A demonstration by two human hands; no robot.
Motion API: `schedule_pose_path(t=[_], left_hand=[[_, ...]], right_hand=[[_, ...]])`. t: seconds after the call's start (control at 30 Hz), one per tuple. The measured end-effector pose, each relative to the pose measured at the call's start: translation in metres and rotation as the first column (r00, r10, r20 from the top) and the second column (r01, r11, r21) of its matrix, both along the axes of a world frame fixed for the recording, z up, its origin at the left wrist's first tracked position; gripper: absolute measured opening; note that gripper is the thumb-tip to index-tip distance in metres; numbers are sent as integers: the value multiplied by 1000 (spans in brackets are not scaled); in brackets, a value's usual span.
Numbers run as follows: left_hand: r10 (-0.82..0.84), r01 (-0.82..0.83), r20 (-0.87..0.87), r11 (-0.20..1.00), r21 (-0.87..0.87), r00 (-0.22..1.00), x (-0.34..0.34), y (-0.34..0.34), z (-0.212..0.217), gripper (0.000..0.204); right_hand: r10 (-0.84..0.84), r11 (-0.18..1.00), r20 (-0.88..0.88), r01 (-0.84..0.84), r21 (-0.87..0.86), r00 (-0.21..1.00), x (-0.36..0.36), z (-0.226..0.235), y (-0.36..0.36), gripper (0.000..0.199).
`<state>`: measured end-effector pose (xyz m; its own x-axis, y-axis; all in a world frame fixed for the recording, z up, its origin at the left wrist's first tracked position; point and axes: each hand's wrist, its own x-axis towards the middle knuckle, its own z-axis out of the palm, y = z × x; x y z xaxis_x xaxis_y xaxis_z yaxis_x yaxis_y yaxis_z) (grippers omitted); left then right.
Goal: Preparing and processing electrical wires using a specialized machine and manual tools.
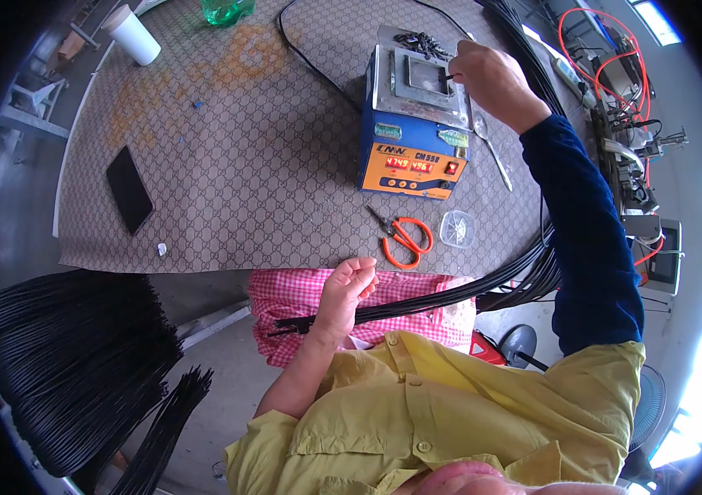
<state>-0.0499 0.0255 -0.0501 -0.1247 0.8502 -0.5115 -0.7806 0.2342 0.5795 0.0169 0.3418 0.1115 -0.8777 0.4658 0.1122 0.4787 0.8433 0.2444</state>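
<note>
Wires [417, 304] lie bundled across the lap, my left hand [349, 285] clamped on them at 6 o'clock. At 1 o'clock my right hand [491, 78] pinches one wire end [448, 77] over the solder pot [417, 124]. I judge a slipped pinch could burn fingertips on the hot opening.

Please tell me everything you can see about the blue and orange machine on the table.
The blue and orange machine is a box-shaped bench unit standing on the patterned table cover. Its sides look blue, its slanted front panel orange with two red digit displays, small round buttons and a red switch. On top lies a grey metal plate around a square basin. The right hand holds a thin black piece over this basin. Small dark parts lie behind it, a metal spoon beside it.
</note>
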Motion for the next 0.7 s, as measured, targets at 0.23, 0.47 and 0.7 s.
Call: schedule_pose_path(t=[0.23,0.47,0.7], left_hand=[[-2,2,0,1000,-3,1000,1,1,1,15],[-11,11,-22,1000,-8,1000,0,0,2,15],[-5,5,5,1000,0,1000,0,0,-1,15]], right_hand=[[99,995,-160,-98,19,982,8,-9,7,6],[-27,977,-204,-17,-212,979,11,-7,8,9],[-16,978,-190,-24,-205,982,14,-13,16,11]])
